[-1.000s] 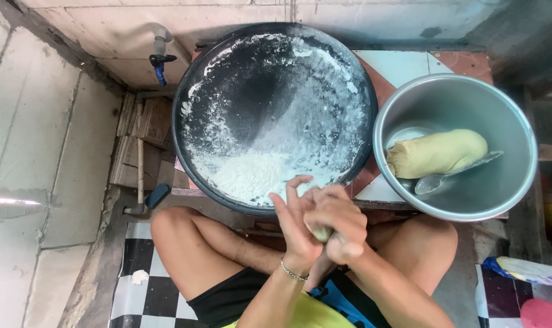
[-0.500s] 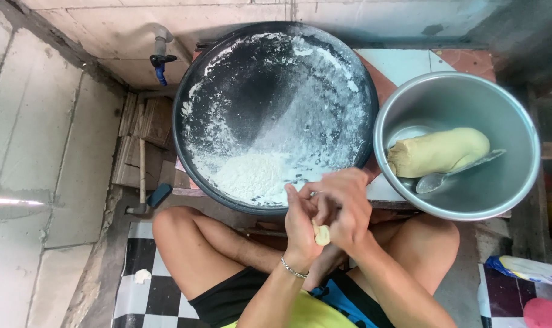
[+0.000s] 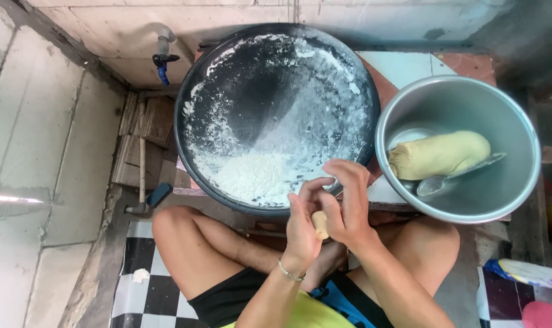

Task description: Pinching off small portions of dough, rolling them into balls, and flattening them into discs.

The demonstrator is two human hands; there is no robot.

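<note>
Large dark floured pan and steel bowl with dough log: unmoved. Your left hand and right hand have parted slightly since a second ago; small dough piece, previously enclosed, now exposed, pinched between both hands over your lap, near pan rim.

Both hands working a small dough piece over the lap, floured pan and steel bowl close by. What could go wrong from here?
1. The small dough piece sits between the left hand and right hand above bare legs, not above the floured pan; a slip might drop it on the floor.
2. The spoon leans on the dough log in the steel bowl; a knock could shift it.
</note>
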